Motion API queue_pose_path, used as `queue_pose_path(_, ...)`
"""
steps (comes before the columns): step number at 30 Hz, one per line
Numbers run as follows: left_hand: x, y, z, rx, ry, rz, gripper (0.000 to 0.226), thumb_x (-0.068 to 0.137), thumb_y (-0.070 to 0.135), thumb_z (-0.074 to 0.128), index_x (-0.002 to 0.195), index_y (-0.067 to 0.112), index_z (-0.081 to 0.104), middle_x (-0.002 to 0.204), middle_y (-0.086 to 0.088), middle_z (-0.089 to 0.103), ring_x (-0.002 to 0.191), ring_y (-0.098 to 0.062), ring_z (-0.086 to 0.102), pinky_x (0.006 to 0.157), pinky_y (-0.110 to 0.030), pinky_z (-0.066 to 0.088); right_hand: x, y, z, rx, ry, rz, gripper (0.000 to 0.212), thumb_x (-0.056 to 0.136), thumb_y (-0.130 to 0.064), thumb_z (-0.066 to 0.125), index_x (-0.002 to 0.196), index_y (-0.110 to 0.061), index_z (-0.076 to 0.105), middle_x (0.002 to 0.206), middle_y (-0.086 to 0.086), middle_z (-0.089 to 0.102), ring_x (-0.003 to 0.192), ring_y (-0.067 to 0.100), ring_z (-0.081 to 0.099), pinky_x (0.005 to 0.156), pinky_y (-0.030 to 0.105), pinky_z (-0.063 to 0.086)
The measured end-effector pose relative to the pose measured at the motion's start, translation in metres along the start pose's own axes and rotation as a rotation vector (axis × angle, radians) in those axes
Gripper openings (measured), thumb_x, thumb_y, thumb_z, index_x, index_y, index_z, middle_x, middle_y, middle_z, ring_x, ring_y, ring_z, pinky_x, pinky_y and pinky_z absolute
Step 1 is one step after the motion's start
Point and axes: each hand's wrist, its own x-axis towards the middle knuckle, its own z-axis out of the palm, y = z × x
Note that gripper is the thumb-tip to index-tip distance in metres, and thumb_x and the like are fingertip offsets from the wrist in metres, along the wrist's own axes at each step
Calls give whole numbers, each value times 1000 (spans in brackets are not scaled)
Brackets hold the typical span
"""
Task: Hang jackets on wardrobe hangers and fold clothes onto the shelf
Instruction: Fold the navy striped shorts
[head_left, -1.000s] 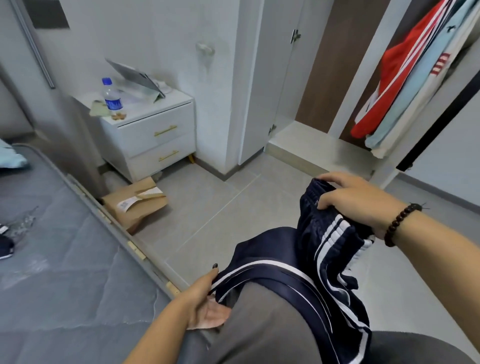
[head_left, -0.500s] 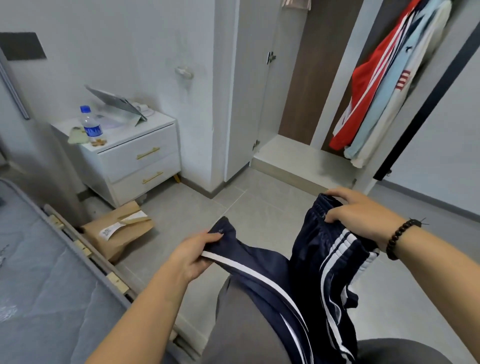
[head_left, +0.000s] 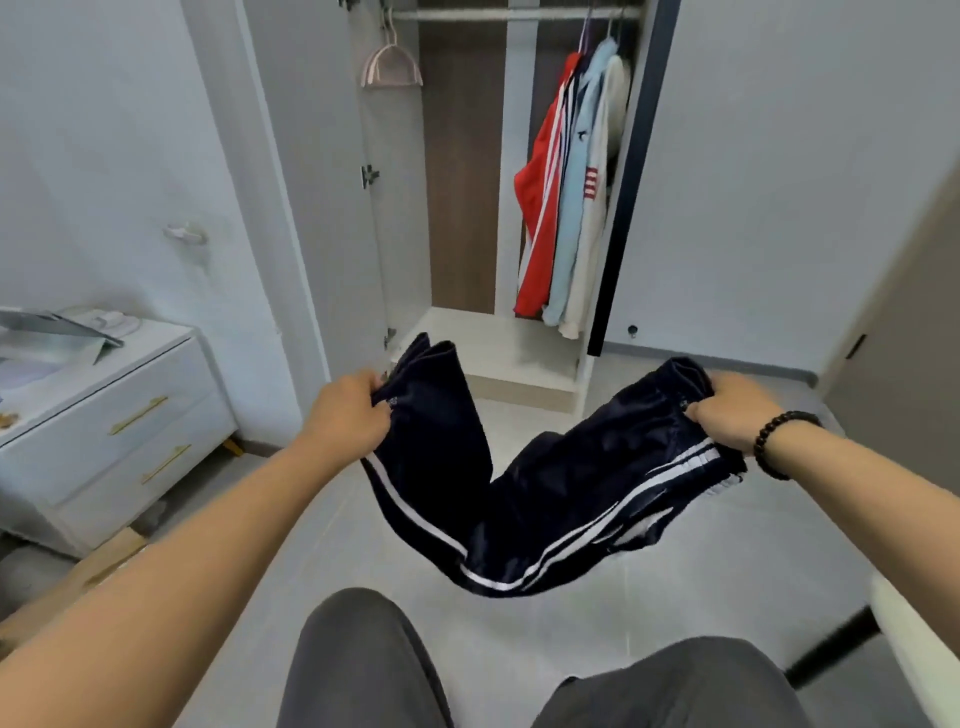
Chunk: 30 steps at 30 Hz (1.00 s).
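A navy garment with white side stripes (head_left: 524, 499) hangs in a sagging loop between my two hands, above my grey-trousered knees. My left hand (head_left: 345, 413) grips one bunched end of it. My right hand (head_left: 732, 413), with a dark bead bracelet on the wrist, grips the other bunched end. Straight ahead stands the open wardrobe (head_left: 511, 332) with a pale bottom shelf. On its rail hang a red jacket (head_left: 540, 208), a light blue one (head_left: 576, 197) and a white one (head_left: 597, 228). An empty pink hanger (head_left: 390, 65) hangs at the rail's left end.
A white nightstand with gold handles (head_left: 119, 415) stands at the left, with a tilted grey tablet-like thing (head_left: 57, 325) on top. A cardboard package (head_left: 98, 561) lies on the floor below it. The wardrobe's open door (head_left: 332, 182) stands left of the opening. Pale tiled floor (head_left: 727, 587) lies ahead.
My left hand took hold of the garment's end and rose; both hands moved apart, spreading it in the air off my lap. My view lifted toward the wardrobe.
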Motion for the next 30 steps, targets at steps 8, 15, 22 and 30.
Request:
queue_pose_path(8,9,-7,21,-353,-3,-305,12,93,10,45,82,10,49,83,-12,56,78,-28,52,68,-39,44,8,39,-8,17,183,94,39,94,-9,46,58,-11,32,56,6,37,51,19,34,46,28,23)
queue_pose_path(15,-31,59,53,-818,-384,-221,10,99,8,46,103,8,55,95,-15,65,85,-27,62,75,-39,49,-11,4,22,186,14,2,28,90,-15,54,67,-8,40,61,6,41,56,19,38,50,28,28)
queue_pose_path(22,-66,90,67,-891,-535,-55,12,97,5,49,88,13,50,80,-4,58,71,-14,56,64,-21,45,-35,-54,49,291,-82,-123,35,85,-15,59,62,-15,32,56,1,32,50,15,31,45,24,24)
queue_pose_path(30,-68,76,44,-986,-484,-15,12,97,4,49,88,13,52,75,-3,60,66,-13,58,61,-21,46,-50,-94,62,467,-225,-78,28,88,-20,56,63,-13,43,54,4,44,47,19,45,47,23,41)
